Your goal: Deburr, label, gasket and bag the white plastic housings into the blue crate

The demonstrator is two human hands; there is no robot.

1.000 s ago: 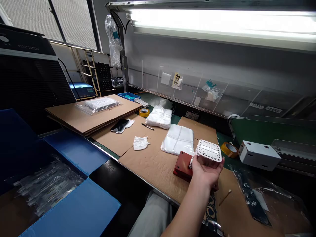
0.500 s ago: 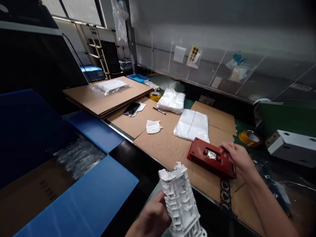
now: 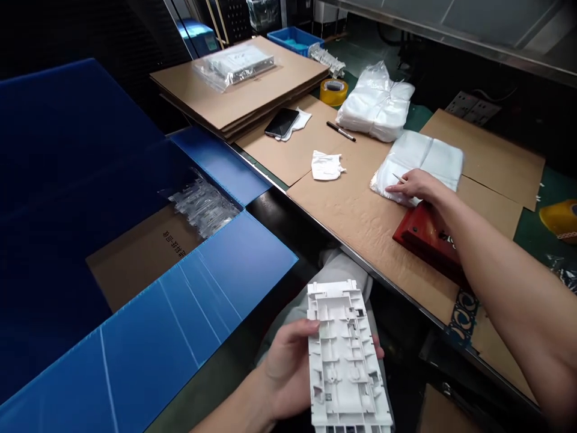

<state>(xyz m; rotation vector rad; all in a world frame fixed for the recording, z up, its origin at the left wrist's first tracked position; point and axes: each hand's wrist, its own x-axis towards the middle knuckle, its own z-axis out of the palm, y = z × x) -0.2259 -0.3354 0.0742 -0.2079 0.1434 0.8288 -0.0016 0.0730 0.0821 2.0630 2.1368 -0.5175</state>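
Note:
My left hand [image 3: 293,367] holds a white ribbed plastic part [image 3: 347,361] over my lap, thumb on its left edge and a fingertip showing at its right edge. Over the table, my right hand [image 3: 417,185] pinches a thin, light-coloured stick-like item [image 3: 399,178] above a wrapped stack of clear bags [image 3: 433,157]. Beneath my right wrist lies a red block [image 3: 428,237], partly covered by my forearm.
A blue box [image 3: 216,300] with bagged parts [image 3: 205,204] stands at left. Cardboard sheets [image 3: 243,90] bear a bagged item. On the table are a phone [image 3: 282,122], a pen [image 3: 341,131], a white cloth [image 3: 327,165], yellow tape [image 3: 333,92] and another bag bundle [image 3: 376,105].
The view has tilted down. My right hand has moved from the red block's right end to the bag stack. The white part in my left hand has turned, showing its flat ribbed face.

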